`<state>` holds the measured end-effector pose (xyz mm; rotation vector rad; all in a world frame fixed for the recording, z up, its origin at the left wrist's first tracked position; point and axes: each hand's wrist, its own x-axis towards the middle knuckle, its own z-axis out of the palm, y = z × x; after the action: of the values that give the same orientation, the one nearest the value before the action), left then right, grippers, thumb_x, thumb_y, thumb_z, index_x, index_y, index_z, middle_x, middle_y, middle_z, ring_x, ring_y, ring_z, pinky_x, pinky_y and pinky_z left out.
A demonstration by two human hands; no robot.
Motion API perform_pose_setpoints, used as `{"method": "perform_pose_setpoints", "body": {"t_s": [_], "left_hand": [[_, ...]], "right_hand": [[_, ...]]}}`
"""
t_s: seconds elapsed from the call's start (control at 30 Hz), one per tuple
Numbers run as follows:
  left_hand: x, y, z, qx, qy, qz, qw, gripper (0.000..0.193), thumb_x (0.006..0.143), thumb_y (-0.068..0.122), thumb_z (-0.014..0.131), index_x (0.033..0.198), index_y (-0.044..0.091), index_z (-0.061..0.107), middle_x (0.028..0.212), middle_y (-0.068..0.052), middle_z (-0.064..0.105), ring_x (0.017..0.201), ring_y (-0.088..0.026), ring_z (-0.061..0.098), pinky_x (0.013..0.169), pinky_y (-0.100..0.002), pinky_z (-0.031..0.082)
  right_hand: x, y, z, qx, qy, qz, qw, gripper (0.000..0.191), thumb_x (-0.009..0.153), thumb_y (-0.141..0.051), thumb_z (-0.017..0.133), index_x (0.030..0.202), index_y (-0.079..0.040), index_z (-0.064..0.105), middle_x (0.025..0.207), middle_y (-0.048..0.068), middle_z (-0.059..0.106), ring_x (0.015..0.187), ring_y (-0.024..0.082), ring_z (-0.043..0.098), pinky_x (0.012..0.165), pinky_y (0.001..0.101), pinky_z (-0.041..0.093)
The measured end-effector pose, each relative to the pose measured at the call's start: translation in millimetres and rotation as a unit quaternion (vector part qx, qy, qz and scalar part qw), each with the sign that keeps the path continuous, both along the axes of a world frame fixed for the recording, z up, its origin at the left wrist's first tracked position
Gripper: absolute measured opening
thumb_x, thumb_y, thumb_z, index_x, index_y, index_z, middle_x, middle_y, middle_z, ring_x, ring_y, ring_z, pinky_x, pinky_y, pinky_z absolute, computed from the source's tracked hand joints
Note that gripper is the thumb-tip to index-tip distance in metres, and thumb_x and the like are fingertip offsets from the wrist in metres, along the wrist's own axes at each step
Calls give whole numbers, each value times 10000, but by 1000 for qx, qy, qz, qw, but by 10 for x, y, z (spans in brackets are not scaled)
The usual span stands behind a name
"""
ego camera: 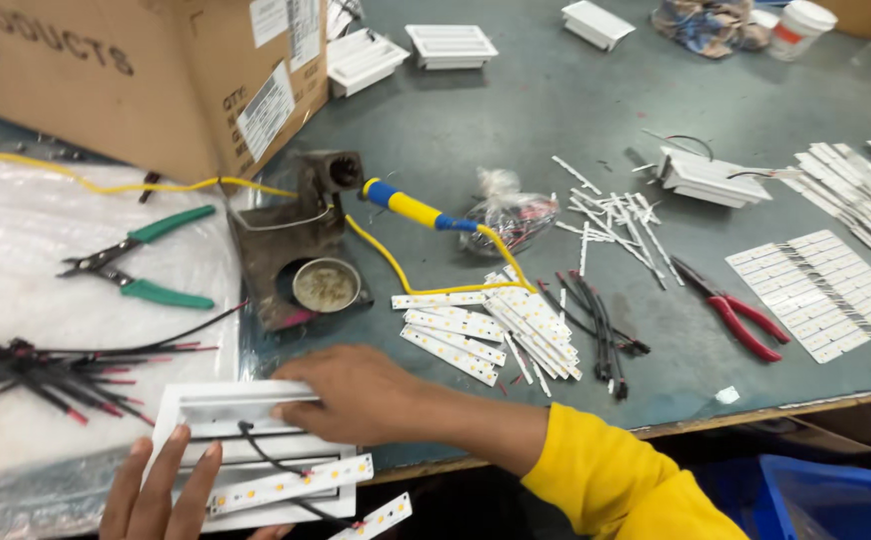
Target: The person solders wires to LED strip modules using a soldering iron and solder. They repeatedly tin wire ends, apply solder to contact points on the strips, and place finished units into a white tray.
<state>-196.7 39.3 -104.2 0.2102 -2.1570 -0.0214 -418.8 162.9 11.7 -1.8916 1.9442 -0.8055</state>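
Bench: grey worktop (516,110), cluttered; cardboard box (126,70) at far left.
Fixture: white louvred housing (218,412) at near edge, LED strip (291,484) lying across it.
Right hand (356,392): flat on housing's top, fingers curled over edge.
Left hand (161,490): fingers spread open, resting on housing's left side.
Nearby: soldering iron (411,208) in stand, green pliers (136,268).

— What's the setting?
— A grey-green table (556,110) with a worn front edge, evenly lit.
— Around the table?
— A cardboard box (106,80) on its far-left corner; a blue bin (836,495) below its near-right edge.
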Motion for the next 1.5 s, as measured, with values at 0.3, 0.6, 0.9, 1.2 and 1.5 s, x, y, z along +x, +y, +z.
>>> {"method": "perform_pose_setpoints", "body": {"t_s": [0.3, 0.6, 0.9, 1.2, 1.5], "left_hand": [[139, -379, -694, 38, -37, 26, 998, 373, 968, 369, 566, 1243, 121, 610, 1316, -202, 594, 1286, -391, 512, 1131, -549, 442], [9, 263, 300, 116, 178, -32, 977, 650, 920, 573, 604, 1406, 162, 471, 1506, -202, 398, 1447, -411, 287, 1211, -582, 283], [-737, 817, 924, 169, -77, -154, 970, 813, 854, 622, 697, 1494, 194, 436, 1618, -198, 267, 1544, -467, 120, 1239, -603, 206], [-1041, 852, 723, 155, -174, -69, 970, 849, 793, 677, 665, 1478, 213, 473, 1601, -205, 260, 1491, -496, 134, 1169, -648, 213], [-1080, 802, 515, 136, -193, -48, 971, 841, 797, 746, 633, 1408, 175, 539, 1557, -235, 311, 1467, -500, 166, 1137, -647, 267]], "right_hand": [[293, 199, 170, 24, 42, -10, 999, 427, 1013, -348, 561, 1322, -53, 576, 1168, 195, 703, 987, 423, 680, 808, 561, 522], [-420, 1686, 200, -67, -437, -201, 874, 437, 970, -74, 628, 1399, -25, 565, 1136, 67, 726, 992, 116, 696, 857, 307, 584], [-2897, 2942, 1231, -382, -558, -201, 709, 468, 1100, -140, 461, 1523, 54, 417, 1389, 262, 570, 1183, 366, 634, 992, 454, 574], [-3857, 1712, 1072, -292, -491, -371, 732, 236, 1143, -198, 434, 1268, -7, 493, 1219, 188, 646, 1207, 362, 702, 1060, 638, 559], [-3973, 735, 753, -234, -377, -546, 710, 327, 971, -2, 597, 1222, -79, 402, 1158, 230, 672, 945, 377, 803, 701, 647, 607]]}}
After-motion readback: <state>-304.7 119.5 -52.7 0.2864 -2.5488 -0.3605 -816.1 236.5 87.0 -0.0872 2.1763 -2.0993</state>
